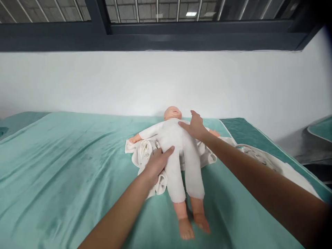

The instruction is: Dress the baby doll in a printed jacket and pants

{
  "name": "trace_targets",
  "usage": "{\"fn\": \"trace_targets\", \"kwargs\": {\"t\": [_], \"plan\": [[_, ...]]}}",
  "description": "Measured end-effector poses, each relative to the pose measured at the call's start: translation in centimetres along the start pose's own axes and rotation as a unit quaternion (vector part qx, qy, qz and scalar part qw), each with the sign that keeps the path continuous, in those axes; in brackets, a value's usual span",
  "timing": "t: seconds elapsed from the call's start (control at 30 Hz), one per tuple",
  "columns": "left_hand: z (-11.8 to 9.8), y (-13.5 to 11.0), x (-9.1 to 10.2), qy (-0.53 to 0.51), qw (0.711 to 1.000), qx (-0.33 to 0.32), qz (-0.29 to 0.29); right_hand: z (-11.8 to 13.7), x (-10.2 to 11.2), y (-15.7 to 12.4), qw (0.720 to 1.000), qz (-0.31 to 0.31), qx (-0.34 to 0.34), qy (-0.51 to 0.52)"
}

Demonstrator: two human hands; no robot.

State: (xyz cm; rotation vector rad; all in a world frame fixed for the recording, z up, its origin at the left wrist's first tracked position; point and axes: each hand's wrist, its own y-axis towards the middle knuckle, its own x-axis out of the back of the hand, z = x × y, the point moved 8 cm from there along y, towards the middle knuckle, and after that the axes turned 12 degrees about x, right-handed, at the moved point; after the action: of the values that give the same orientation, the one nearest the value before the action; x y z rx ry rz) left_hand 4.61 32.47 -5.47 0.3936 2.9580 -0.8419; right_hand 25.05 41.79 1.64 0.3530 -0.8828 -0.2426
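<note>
A baby doll [171, 133] in a white long-sleeved suit lies on its back, head toward the wall, with bare feet pointing at me. My left hand [157, 164] is at the doll's hip, its thumb laid over the upper leg and its other fingers mostly hidden along the side. At the chest and shoulder on the other side is my right hand [195, 127], thumb and forefinger spread apart, the thumb at the chest. Under the doll spreads a crumpled white printed baby garment [144, 152], showing on both sides of its body.
A green sheet [77, 173] with wrinkles covers the bed. To the right, partly behind my forearm, lies another white printed cloth [287, 171]. A white wall [103, 83] stands behind the bed, below a dark-framed barred window [166, 38].
</note>
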Motion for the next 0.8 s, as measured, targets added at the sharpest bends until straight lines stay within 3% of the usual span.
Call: {"fn": "trace_targets", "kwargs": {"t": [0.07, 0.17, 0.37, 0.47, 0.6, 0.73, 0.8], "plan": [[0.4, 0.6, -0.7, -0.050, 0.997, 0.043, 0.028, -3.0, -1.7, 2.3, 0.995, 0.072, -0.065, 0.016], [0.2, 0.7, -1.3, -0.081, 0.993, 0.058, 0.064, -5.1, -3.7, 3.9, 0.980, 0.161, -0.104, 0.057], [-2.0, -0.4, 0.5, -0.062, 0.992, 0.033, 0.102, -3.9, -4.6, 5.2, 0.969, 0.210, -0.098, 0.089], [-4.3, -1.4, 3.3, -0.050, 0.994, 0.009, 0.095, -1.3, -5.3, 5.5, 0.952, 0.239, -0.106, 0.156], [-7.1, -3.1, 8.6, -0.052, 0.996, 0.001, 0.072, 3.9, -7.3, 7.3, 0.945, 0.240, -0.086, 0.203], [-8.6, -4.2, 14.8, -0.035, 0.997, 0.015, 0.061, 9.7, -11.9, 9.7, 0.942, 0.245, -0.053, 0.222], [-8.6, -4.1, 18.5, -0.027, 0.999, 0.024, 0.028, 12.5, -14.8, 10.7, 0.938, 0.250, -0.036, 0.237]]}}
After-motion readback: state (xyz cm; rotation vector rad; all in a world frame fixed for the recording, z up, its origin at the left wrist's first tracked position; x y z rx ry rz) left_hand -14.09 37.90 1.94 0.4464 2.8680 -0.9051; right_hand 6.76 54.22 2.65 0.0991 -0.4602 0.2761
